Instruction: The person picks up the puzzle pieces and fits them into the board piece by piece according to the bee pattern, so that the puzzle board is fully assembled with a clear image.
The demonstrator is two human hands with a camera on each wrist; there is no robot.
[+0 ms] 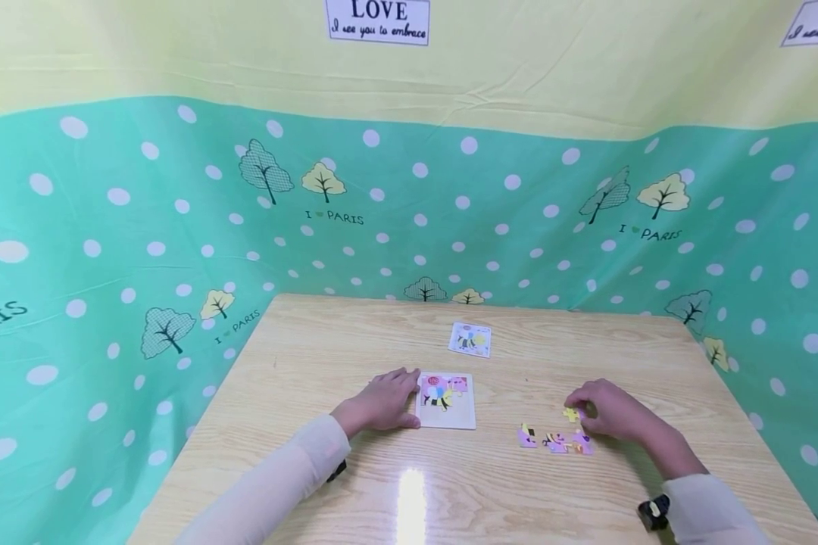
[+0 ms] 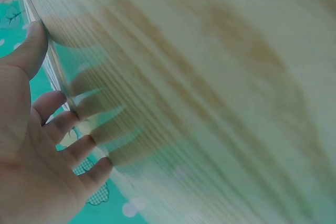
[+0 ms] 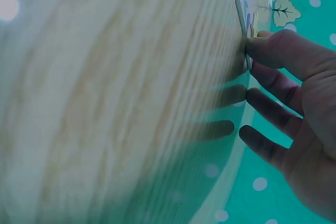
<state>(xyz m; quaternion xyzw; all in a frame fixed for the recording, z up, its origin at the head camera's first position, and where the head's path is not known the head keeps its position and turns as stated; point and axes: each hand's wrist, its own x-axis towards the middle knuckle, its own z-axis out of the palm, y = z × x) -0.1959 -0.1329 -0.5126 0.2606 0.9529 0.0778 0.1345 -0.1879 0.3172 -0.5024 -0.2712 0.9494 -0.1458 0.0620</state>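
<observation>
Right fingers: thumb and forefinger of the right hand [image 1: 613, 411] drawn narrow at the yellow piece [image 1: 570, 414], apparently pinching it; whether it is off the wood, cannot tell
Left fingers: left hand [image 1: 382, 403] spread wide along the left edge of the puzzle board [image 1: 446, 418], thumb at the near corner, forefinger by the far one
Yellow piece: right of the puzzle board, well apart from it; likely light, stiff and thin, with tabs that could bend under a hard squeeze
Best hold: opposite edges of the piece, face left uncovered
Puzzle board: flat, probably light and apt to slide on smooth wood, so steadying by the rim seems sound; picture part-filled toward its far side, pale surface showing nearer
Loose pieces [image 1: 559, 443]: right of the puzzle board, just on the near side of the right fingers; easily nudged
Open room: wood grain shows between the puzzle board and the loose pieces
Picture card [image 1: 470, 340]: beyond the puzzle board, slightly right, apart
Edges: far rim of the table [image 1: 313, 341] lies beyond the puzzle board and card, patterned cloth [image 1: 382, 151] rising behind
</observation>
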